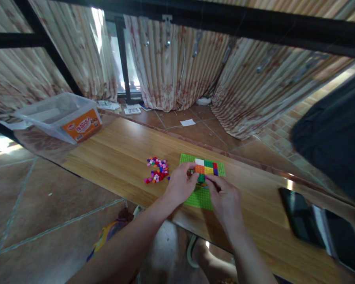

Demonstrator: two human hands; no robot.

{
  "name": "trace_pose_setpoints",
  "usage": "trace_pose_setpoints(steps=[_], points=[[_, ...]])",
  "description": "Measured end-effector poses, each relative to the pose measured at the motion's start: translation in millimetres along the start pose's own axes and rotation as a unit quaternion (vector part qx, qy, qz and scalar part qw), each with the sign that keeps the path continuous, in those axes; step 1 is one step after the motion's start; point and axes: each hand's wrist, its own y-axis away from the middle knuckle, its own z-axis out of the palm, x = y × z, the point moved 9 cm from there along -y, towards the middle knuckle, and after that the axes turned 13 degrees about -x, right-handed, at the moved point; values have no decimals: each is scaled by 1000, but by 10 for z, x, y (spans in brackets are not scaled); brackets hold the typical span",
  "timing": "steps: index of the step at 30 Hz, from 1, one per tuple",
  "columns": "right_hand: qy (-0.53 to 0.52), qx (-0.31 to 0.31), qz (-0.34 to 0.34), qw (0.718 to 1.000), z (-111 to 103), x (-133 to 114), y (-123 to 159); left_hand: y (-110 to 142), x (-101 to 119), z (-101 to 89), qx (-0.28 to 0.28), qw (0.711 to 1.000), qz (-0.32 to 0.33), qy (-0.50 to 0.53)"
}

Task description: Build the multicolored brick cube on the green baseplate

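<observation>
A multicoloured block of toy bricks (208,170) in white, green, orange, yellow, red and blue stands on a green studded baseplate (199,199). My left hand (181,183) grips the block's left side between thumb and fingers. At the block's near side, my right hand (226,195) has thumb and forefinger pinched on a small purple brick (206,178), which touches or nearly touches the block. Left of the baseplate lies a loose pile of small bricks (159,173), mostly pink, red and purple. My fingers cover part of the block's near and left sides.
All this is on a long wooden table (121,146). A clear plastic bin (59,116) with an orange label stands at the far left end. To the right lie a black phone (300,215) and another dark flat object (344,238). A black metal bar (195,17) crosses above.
</observation>
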Motion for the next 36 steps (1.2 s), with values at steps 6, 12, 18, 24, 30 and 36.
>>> trace_pose_setpoints(steps=[6, 12, 18, 24, 30, 36], points=[[-29, 8, 38, 999, -9, 115, 20, 5, -14, 2, 4, 1000, 4, -6], [-95, 15, 68, 993, 5, 204, 11, 14, -8, 3, -2, 1000, 6, -2], [-149, 51, 95, 983, 24, 300, -9, 12, -24, 8, -2, 1000, 3, -5], [-216, 49, 134, 966, 105, 557, -40, 13, -13, 11, -7, 1000, -4, -2], [-208, 35, 161, 964, 116, 623, -58, 21, -32, 23, -6, 1000, -13, -11], [-214, 40, 164, 962, 119, 588, -80, 18, -57, 18, 3, 1000, -6, -14]])
